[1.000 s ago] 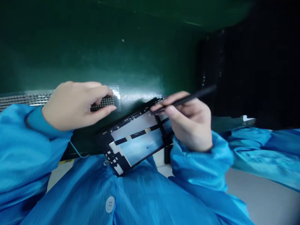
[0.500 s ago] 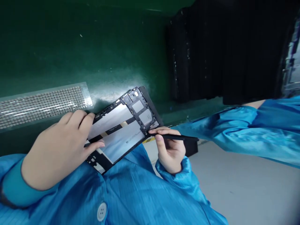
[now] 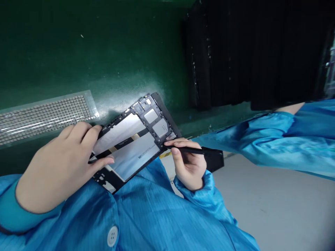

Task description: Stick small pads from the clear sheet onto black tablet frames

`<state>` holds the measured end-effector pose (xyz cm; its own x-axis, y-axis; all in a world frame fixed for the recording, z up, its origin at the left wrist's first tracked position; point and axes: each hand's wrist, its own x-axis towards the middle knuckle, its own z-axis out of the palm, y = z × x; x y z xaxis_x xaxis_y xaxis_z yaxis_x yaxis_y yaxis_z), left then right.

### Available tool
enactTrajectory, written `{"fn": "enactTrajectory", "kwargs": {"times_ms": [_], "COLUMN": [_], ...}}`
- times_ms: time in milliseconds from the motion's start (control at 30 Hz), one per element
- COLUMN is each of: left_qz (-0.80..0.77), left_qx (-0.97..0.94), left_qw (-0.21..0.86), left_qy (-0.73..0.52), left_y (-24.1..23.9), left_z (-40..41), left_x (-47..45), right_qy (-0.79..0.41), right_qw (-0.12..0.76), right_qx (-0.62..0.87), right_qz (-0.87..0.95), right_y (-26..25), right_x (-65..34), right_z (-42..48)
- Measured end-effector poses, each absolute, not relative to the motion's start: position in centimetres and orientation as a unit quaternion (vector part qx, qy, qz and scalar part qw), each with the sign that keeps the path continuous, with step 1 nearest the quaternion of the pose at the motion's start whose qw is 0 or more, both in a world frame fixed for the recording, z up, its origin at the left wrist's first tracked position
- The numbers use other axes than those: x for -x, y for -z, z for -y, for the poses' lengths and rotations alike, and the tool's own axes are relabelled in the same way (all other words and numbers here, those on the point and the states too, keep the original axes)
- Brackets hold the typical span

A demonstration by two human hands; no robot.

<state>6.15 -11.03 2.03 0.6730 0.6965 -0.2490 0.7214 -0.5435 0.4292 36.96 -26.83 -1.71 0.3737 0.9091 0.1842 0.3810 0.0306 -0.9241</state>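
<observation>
An opened tablet with a black frame and silvery inner panels lies tilted in front of my body, its inside facing up. My left hand grips its lower-left end, thumb across the inner panel and fingers at the far edge. Between the thumb and fingers of my right hand is a slim black tool, which looks like tweezers. Its tip reaches the tablet's right edge, near the corner of the dark upper section; the exact contact is hidden by the fingers.
On the green bench mat lies a clear sheet of small grey pads at the left. A dark stack of black items stands at the back right. Another person's blue sleeve crosses the right side, above the grey floor.
The view has shifted a little, so the tablet and both hands appear slightly further left. Both grips look the same, with the tool tip still at the tablet's right edge.
</observation>
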Motion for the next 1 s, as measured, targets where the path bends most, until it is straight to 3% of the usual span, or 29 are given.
{"fn": "enactTrajectory", "kwargs": {"times_ms": [233,300,433,500,600,767,867,1000], "left_qz": [-0.391,-0.403,-0.441,-0.461,-0.47,-0.481,-0.501,-0.495], "left_qx": [-0.877,-0.856,-0.739,-0.661,-0.6,-0.602,-0.603,-0.626], "left_qw": [0.278,0.316,0.494,0.566,0.595,0.495,0.406,0.389], "left_qy": [-0.026,-0.068,-0.125,-0.172,-0.255,-0.401,-0.469,-0.46], "left_y": [-0.9,-0.6,-1.0,-1.4,-1.7,-1.5,-0.9,0.4], "left_z": [10.3,10.4,11.9,12.5,11.6,5.4,2.6,2.2], "left_x": [-6.1,-6.3,-6.9,-7.6,-9.0,-8.9,-6.5,-3.9], "right_qy": [-0.185,-0.147,-0.067,-0.09,-0.245,-0.413,-0.362,-0.306], "right_qw": [0.433,0.461,0.587,0.593,0.555,0.574,0.459,0.376], "right_qx": [0.65,0.67,0.696,0.698,0.677,0.62,0.699,0.747], "right_qz": [0.597,0.563,0.408,0.392,0.416,0.34,0.412,0.456], "right_y": [0.4,0.4,0.9,1.0,1.1,0.4,-1.0,-3.3], "right_x": [-37.2,-37.5,-37.4,-36.5,-34.6,-32.7,-32.6,-32.7], "right_z": [26.7,27.1,28.6,29.0,27.0,10.8,-3.9,-17.7]}}
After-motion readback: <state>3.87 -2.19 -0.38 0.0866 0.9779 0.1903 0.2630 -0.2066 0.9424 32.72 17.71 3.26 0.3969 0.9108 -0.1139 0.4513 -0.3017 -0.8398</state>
